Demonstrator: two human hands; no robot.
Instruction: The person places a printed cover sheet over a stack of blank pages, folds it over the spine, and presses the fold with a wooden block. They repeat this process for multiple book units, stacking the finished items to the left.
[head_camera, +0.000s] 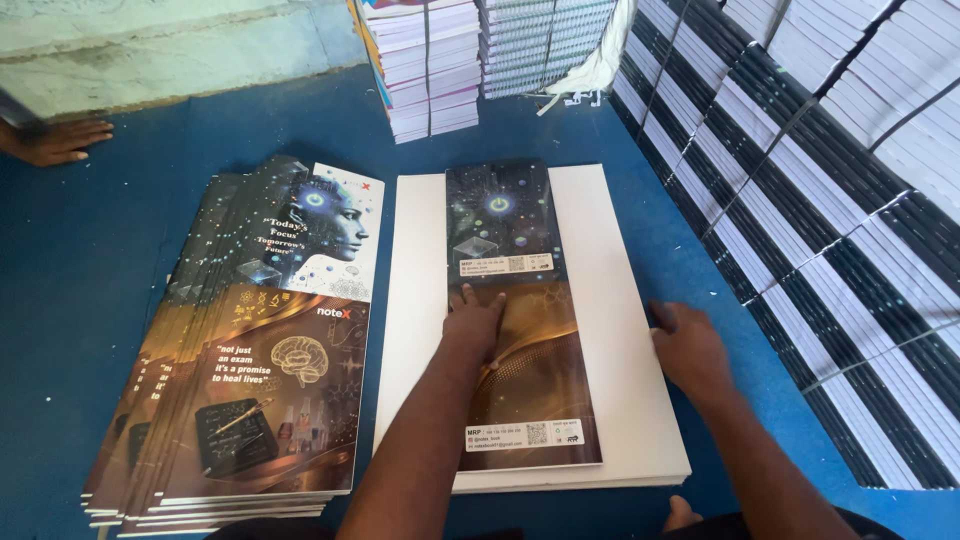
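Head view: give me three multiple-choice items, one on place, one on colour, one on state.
1. Where does the left hand rest?
A. on the printed cover sheet lying on the white stack
B. on the fanned pile of covers
C. on the bare floor

2. What colour is the floor?
A. red
B. blue
C. grey

3. How is the right hand?
A. lifted and holding a book
B. closed in a fist above the floor
C. pressed flat at the right edge of the white stack

Answers: 1 A, its fingers lie on the cover's middle. 2 B, blue shows all round the stacks. 3 C, the palm sits down on the stack's edge and grips nothing.
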